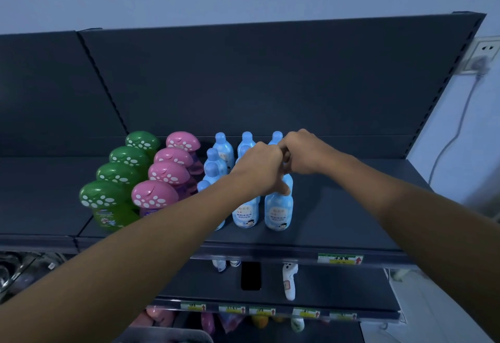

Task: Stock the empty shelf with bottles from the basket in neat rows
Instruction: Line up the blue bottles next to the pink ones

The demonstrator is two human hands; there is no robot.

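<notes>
Three columns of light-blue bottles stand on the dark shelf (pixel 338 207), next to a pink mushroom-cap row (pixel 167 173) and a green one (pixel 119 174). My two hands meet above the front right blue bottle (pixel 278 211). My left hand (pixel 259 166) reaches in from the left, with its thumb pressed on that bottle's neck. My right hand (pixel 304 153) comes from the right, and its fingers curl over the bottle's top. The cap is hidden under both hands. The front middle blue bottle (pixel 244 214) stands free beside it. My left forearm covers the front of the left blue column (pixel 213 160).
The shelf's right half is bare up to its end panel. On the shelf below lie a black phone (pixel 251 276) and a white handheld device (pixel 289 281). Price tags (pixel 340 258) line the shelf edges. A wall socket with a plugged cable (pixel 483 61) is at the right.
</notes>
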